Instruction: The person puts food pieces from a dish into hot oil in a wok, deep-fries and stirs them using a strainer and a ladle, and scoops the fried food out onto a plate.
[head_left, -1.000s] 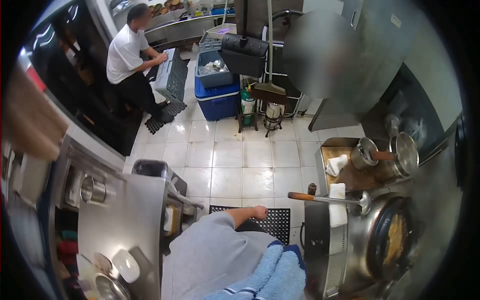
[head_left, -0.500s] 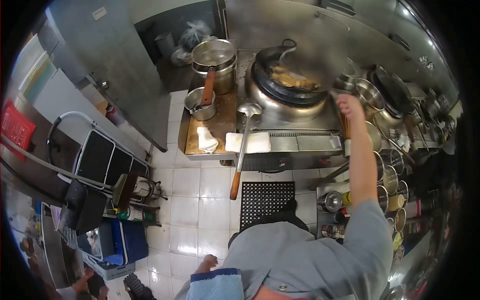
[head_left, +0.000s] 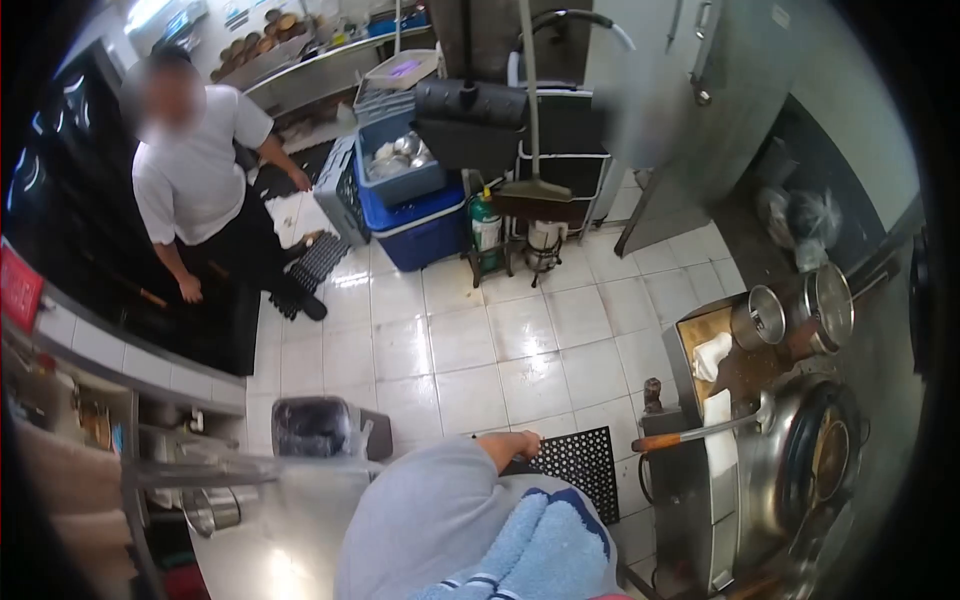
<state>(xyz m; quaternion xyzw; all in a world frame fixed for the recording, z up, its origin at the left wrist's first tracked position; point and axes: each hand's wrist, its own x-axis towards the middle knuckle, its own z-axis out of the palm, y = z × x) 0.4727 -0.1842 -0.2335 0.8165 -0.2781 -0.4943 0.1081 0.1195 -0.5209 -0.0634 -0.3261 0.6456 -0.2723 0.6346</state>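
Observation:
My left hand hangs beside my body above the black rubber mat. Its fingers look curled in, with nothing visible in them. My right hand is out of view. A blue towel lies over my shoulder. At the right, a wok with brown food sits on the stove, a round strainer-like tool over it. The ladle lies with its wooden handle past the stove's edge. A folded white cloth is beneath it, and another white cloth lies near the pots.
Another person in a white shirt stands at the back left, near a grey crate. Beside it is a blue cooler carrying a tub. A grey bin stands by the steel counter. Pots sit beside the stove.
My view turned to the stove, where my right hand held a handle by the wok, then swung back left. The other person has released the crate, now against the cooler, and turned around.

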